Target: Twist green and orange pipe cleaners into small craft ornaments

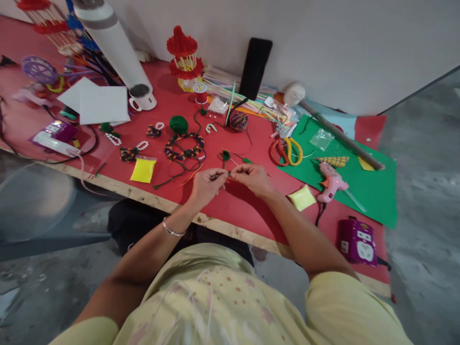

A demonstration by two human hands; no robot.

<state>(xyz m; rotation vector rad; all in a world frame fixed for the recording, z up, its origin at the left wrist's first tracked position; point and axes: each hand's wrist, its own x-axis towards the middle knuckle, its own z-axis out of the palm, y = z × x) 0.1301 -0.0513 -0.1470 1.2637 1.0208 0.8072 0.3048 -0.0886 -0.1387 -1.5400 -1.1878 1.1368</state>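
Over the red tabletop, my left hand (210,184) and my right hand (251,178) meet fingertip to fingertip. Both pinch dark green yarn (230,173) between thumb and forefinger; just a sliver of it shows. A small green yarn piece (225,155) lies right beyond the fingers. Left of my hands rests a braided multicolour yarn ring (184,145) with a long green strand trailing from it. Behind it sits a green yarn ball (178,124), and a multicolour yarn ball (239,121) stands farther right. Scissors (286,149) with red and yellow handles lie beyond my right hand.
A pink glue gun (332,182) lies right on green sheet (381,191), near a yellow packet (302,197) and a purple power box (359,242). A phone (256,68) leans against the wall. At left stand a white mug (144,101) and white cards (104,104).
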